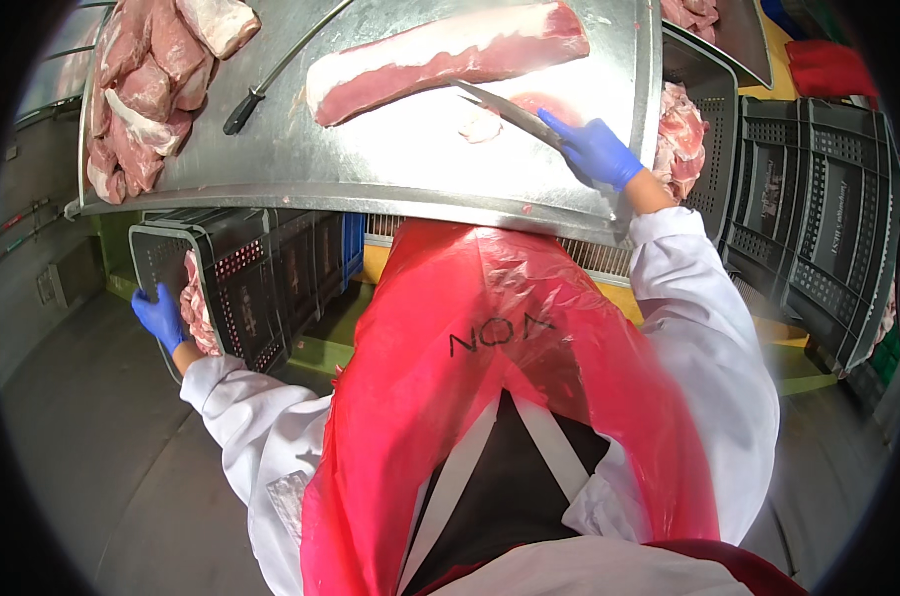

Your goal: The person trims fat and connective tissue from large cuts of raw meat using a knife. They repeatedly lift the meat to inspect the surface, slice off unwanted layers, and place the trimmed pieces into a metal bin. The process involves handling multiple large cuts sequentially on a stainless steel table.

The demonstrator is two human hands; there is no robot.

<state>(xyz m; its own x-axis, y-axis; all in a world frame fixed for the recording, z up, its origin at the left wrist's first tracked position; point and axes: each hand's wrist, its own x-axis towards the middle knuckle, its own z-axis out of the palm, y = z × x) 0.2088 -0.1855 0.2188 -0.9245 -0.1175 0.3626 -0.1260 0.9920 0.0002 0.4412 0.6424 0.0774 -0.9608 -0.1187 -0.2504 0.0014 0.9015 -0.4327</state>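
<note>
A long loin of pork [450, 62], pale fat along its top and red meat along its near side, lies across the steel table [371, 169]. My right hand [601, 151], in a blue glove, is closed around a knife [515, 114]. The blade points left, its tip by the loin's near edge. Beside the blade lies a small meat scrap [480, 125]. Low on the left, my blue-gloved left hand [159, 316] is at the outer side of a dark crate [167, 238] with meat pieces [197, 303] inside. Its fingers are spread, with nothing seen in them.
Several meat chunks [147, 94] are heaped at the table's left end. A sharpening steel [271, 77] with a black handle lies near them. To the right stand a crate of meat trimmings [676, 144] and a dark perforated crate [813, 219]. The table's raised rim [371, 211] runs before me.
</note>
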